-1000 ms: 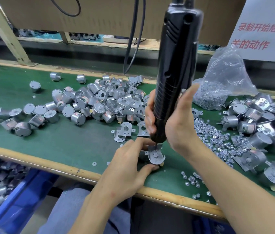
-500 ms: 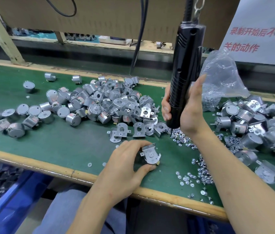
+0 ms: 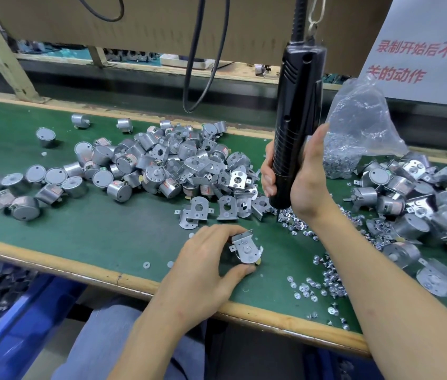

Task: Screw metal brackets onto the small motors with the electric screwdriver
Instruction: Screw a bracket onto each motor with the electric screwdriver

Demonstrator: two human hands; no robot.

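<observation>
Way down-left of the held motor (image 3: 244, 255), under the bench edge, there's a blue bin (image 3: 11, 325) with metal parts in it, too blurry to say which. Up on the green bench mat (image 3: 107, 231), the big heap of bare motors (image 3: 162, 165) sits up and left of the held motor. A few loose brackets (image 3: 197, 212) lie just above it. My guess is that's on purpose, so the next parts are a short reach away.

The left hand (image 3: 203, 272) has fingers and thumb curled round the held motor. It's pinned on the mat near the front edge with its bracket (image 3: 241, 239) facing up, so the screw holes face the tool.

Up and right of the held motor, the right hand (image 3: 306, 176) is wrapped round the lower barrel of the electric screwdriver (image 3: 296, 119). That hangs upright from a clip and cord overhead, so I reckon the hand only steers it. The tip is over the loose screws (image 3: 299, 227) scattered right of the held motor, not on the bracket. It looks like it's going for a screw, but I can't tell if one's on the bit.

Further right are a plastic bag (image 3: 359, 127) of more screws and a pile of bracketed motors (image 3: 414, 193). Those are probably the done ones, kept apart from the bare heap so they don't mix.
</observation>
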